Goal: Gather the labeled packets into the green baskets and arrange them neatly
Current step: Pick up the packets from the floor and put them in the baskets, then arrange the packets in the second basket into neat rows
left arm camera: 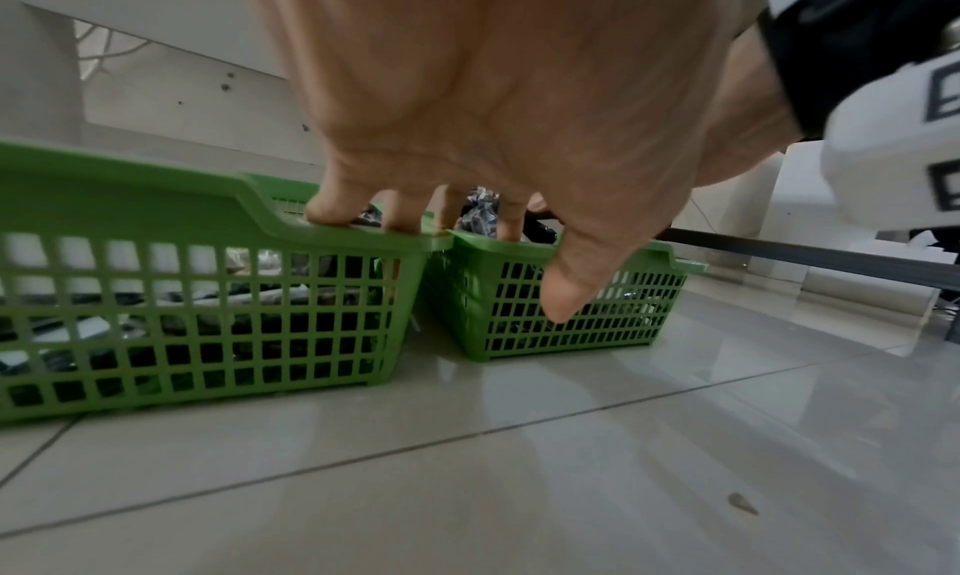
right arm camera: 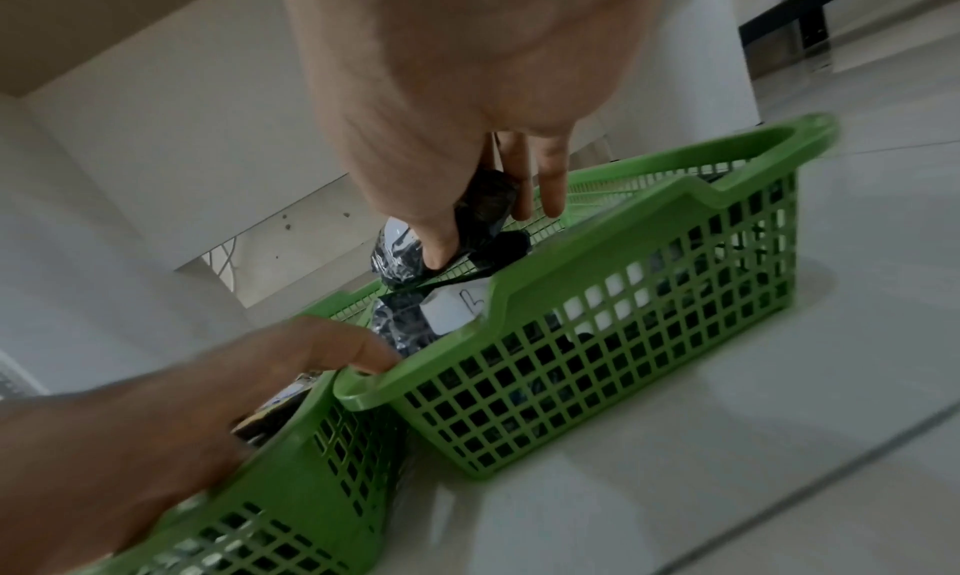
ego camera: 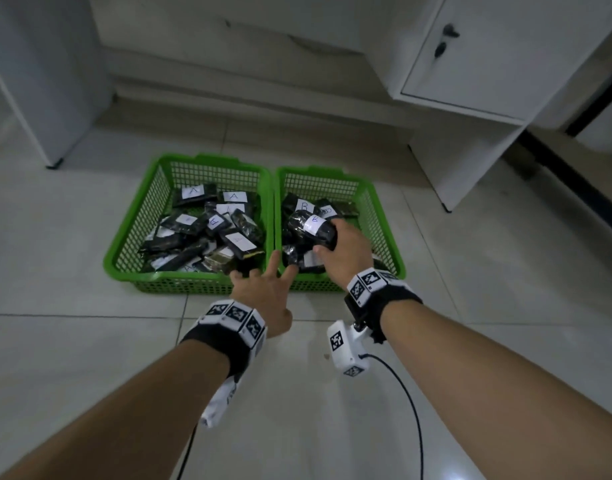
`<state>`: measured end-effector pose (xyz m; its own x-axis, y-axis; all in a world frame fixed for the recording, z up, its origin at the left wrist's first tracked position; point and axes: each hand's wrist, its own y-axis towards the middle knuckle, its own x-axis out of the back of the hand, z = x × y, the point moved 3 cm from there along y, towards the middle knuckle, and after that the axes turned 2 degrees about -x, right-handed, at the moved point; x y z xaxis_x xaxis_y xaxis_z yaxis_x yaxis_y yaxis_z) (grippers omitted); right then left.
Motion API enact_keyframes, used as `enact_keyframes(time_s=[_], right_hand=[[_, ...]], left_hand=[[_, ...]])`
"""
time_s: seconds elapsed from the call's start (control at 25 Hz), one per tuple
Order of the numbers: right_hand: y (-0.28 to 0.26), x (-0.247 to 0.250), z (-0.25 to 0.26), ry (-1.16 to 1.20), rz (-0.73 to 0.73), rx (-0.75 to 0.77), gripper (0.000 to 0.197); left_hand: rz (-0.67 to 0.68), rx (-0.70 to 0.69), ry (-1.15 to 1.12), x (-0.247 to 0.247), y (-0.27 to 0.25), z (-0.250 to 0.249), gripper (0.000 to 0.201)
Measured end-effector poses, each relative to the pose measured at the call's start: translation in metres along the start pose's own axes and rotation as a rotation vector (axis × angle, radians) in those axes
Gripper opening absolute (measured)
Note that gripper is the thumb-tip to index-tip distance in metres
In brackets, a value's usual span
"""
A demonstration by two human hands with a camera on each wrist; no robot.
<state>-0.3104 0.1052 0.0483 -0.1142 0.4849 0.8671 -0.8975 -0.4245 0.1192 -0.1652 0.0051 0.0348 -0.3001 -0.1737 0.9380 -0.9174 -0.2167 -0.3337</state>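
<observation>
Black packet (ego camera: 313,227), right of centre: held in curled right hand (ego camera: 346,251) over right basket (ego camera: 384,216). Left hand (ego camera: 263,289), fingers spread, steadying rims. Best laid flat, label upward.

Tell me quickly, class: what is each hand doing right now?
Left hand: open, fingers spread over the basket rims, holding nothing.
Right hand: grips a black labeled packet above the right basket.

Left hand (ego camera: 263,292) splayed, right hand (ego camera: 346,252) clenched

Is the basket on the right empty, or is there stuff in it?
Not empty: the right basket holds several dark labelled packets, and the right hand grips one above them.
</observation>
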Motion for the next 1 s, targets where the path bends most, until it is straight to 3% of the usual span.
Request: enact_keyframes(time_s=[0.24,0.4,0.48,0.64,0.8,1.0], right_hand=[[0.036,-0.004,-0.003,-0.194,0.219,0.087,0.055],[0.073,0.025,0.011,-0.250,0.561,0.139,0.031],[0.098,0.043,0.011,-0.311,0.676,0.146,0.033],[0.113,0.033,-0.019,-0.247,0.703,0.142,0.054],[0.087,0.004,-0.063,0.116,0.662,0.003,0.045],[0.095,0.000,-0.074,0.097,0.547,0.051,0.053]], left_hand=[[-0.010,0.067,0.015,0.003,-0.005,-0.009,0.079],[0.000,0.087,0.016,0.006,-0.007,-0.012,0.077],[0.011,0.099,0.003,0.008,-0.008,-0.017,0.079],[0.089,0.107,0.040,0.012,-0.016,-0.029,0.080],[0.227,0.048,0.022,0.039,-0.023,-0.027,0.070],[0.050,-0.011,-0.037,0.095,0.032,-0.005,0.046]])
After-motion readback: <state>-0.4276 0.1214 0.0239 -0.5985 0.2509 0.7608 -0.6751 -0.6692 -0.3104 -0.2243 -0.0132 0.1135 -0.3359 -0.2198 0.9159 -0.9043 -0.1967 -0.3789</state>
